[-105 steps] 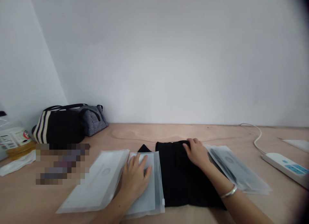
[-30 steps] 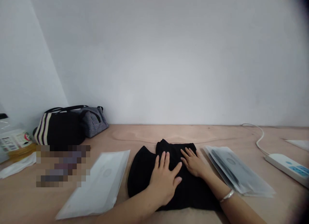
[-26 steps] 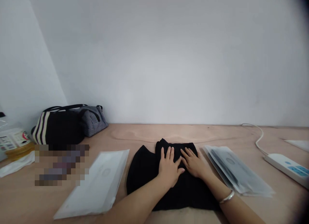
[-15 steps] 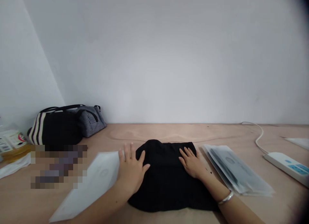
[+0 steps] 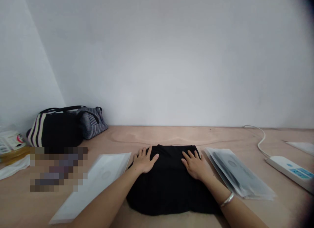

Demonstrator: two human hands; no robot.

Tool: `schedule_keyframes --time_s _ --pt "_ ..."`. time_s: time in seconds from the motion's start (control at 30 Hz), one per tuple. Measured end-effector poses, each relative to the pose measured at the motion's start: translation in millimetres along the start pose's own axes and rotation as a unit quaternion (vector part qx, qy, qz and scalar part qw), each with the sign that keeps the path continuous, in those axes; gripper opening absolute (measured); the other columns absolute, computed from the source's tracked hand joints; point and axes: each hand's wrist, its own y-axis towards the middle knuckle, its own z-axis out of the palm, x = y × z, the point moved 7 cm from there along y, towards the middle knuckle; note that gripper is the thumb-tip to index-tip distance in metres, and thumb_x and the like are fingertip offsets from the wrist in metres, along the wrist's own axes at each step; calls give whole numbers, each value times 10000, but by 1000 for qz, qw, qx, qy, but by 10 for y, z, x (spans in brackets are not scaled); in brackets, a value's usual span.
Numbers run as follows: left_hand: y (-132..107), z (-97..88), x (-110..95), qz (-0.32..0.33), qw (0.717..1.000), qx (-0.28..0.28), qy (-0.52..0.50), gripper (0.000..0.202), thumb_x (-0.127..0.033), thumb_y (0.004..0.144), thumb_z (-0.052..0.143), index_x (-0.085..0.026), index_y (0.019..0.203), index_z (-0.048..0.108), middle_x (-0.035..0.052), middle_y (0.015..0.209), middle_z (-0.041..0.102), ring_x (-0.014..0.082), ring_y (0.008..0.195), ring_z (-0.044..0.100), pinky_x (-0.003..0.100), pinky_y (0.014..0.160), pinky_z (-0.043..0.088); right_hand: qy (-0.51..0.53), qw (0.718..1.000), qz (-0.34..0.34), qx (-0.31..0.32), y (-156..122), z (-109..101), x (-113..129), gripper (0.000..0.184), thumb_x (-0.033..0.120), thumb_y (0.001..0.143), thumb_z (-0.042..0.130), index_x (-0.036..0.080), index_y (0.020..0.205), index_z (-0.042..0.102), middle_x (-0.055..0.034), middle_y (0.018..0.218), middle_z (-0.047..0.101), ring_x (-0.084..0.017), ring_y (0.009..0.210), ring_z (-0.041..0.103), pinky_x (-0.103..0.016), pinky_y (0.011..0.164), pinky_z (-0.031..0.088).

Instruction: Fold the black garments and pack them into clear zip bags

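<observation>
A folded black cloth lies flat on the wooden table in front of me. My left hand rests on its upper left part, palm down, fingers spread. On the upper right part lies my right hand, also flat with the fingers apart and a silver bangle on the wrist. Left of the cloth is a frosted plastic bag, partly covered by my left forearm. To the right lies a small stack of frosted bags with something dark inside.
A black bag with white stripes and a striped grey bag stand at the back left, near a bottle of yellow liquid. A white power strip with its cord lies at right. A wall rises behind the table.
My left hand has come down onto the cloth and shifted right, and the cloth's top left corner lies flatter. My right hand has stayed in place.
</observation>
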Motion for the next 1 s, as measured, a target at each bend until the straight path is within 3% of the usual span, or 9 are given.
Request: schedule_keyframes --time_s 0.1,0.23,0.4,0.53,0.73,0.8,0.9,0.93,1.0 --pt "112 -115 51 -9 999 -6 -32 568 -519 882 228 -174 1333 258 164 1336 352 297 1213 332 486 946 288 -25 999 -14 -19 103 -151 -8 378 246 882 265 184 1194 468 -146 1162 518 -292 1088 439 -447 864 264" --pt "233 -289 82 12 998 -23 -59 312 -336 883 438 -169 1145 470 89 1156 506 204 984 527 397 820 437 -32 998 -54 -26 331 -269 -33 387 67 777 384 198 1118 513 -104 1098 544 -216 1048 461 -344 866 266" --pt "225 -452 59 29 995 -53 -84 260 -302 861 494 -166 1083 506 63 1092 527 182 903 550 379 758 469 -39 997 -62 -30 466 -302 -103 346 27 731 416 169 1006 570 -105 1017 567 -213 968 501 -333 815 285" --pt "90 -666 -5 70 986 -85 -121 108 -216 848 478 -162 874 567 30 885 600 161 844 562 300 764 436 -32 996 -60 -50 396 -430 -160 360 -5 717 370 149 960 586 -114 995 566 -209 957 506 -338 821 277" --pt "-560 -1031 -89 178 965 -58 -182 144 -244 840 394 -201 815 528 -32 774 593 126 745 558 220 689 418 39 993 -103 -43 -229 -802 -325 497 42 603 403 222 1038 563 -36 984 596 -171 919 531 -277 816 319" --pt "-864 -1076 -147 226 952 16 -207 134 -251 824 410 -211 813 537 -39 757 584 129 722 549 220 665 416 100 986 -134 -13 -587 -899 -374 439 59 589 395 259 921 600 -1 914 614 -162 865 543 -265 779 352" --pt "-1243 -1014 -235 254 933 154 -203 109 -258 779 490 -242 842 578 -46 815 611 134 765 558 218 687 421 177 971 -113 118 -1019 -867 -442 372 127 598 471 295 905 598 19 780 614 -138 673 552 -228 581 389" --pt "-1310 -999 -263 256 933 163 -194 121 -266 781 494 -254 858 587 -45 851 620 136 795 562 224 711 423 195 963 -107 150 -1096 -857 -424 360 168 603 515 293 931 593 14 766 609 -137 640 547 -226 548 389" --pt "-1335 -993 -321 253 947 105 -167 168 -303 816 456 -270 908 592 -29 966 619 150 899 552 258 802 410 225 956 -114 152 -1104 -890 -300 347 263 636 561 273 982 582 -6 789 604 -145 653 552 -236 567 411"
